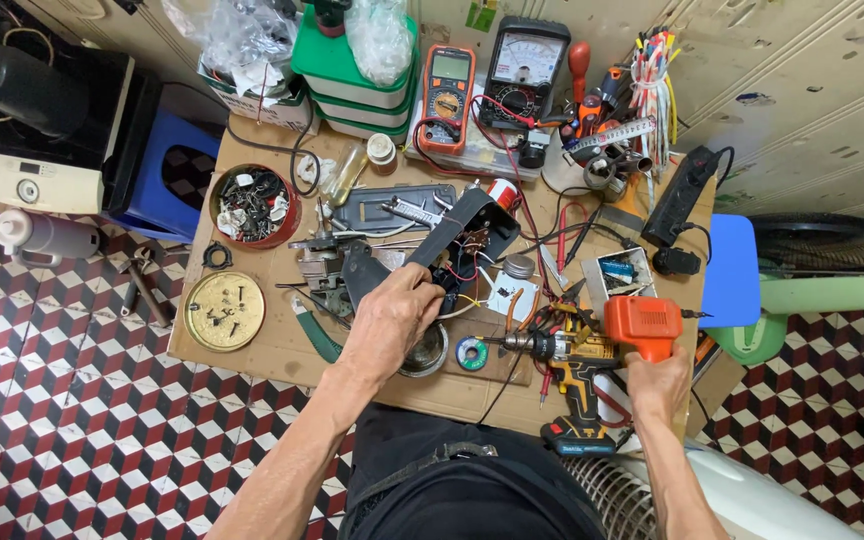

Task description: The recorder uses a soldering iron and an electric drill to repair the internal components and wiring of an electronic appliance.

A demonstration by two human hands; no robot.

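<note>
My left hand (394, 312) grips a black plastic housing (464, 232) with red and blue wires showing inside it, holding it tilted over the middle of the wooden board (282, 350). My right hand (658, 386) holds the handle of an orange electric drill (620, 328), whose chuck points left toward the housing and sits just right of a small solder spool (471, 353). A yellow and black cordless drill (577, 400) lies below the orange one, near my right hand.
A red tin of small parts (250, 205), a brass lid with screws (224, 311), green-handled pliers (317, 333), two multimeters (448, 85), stacked green-lidded boxes (352, 75), a black power strip (687, 190) and blue stools (174, 170) crowd the board. Chequered tiles surround it.
</note>
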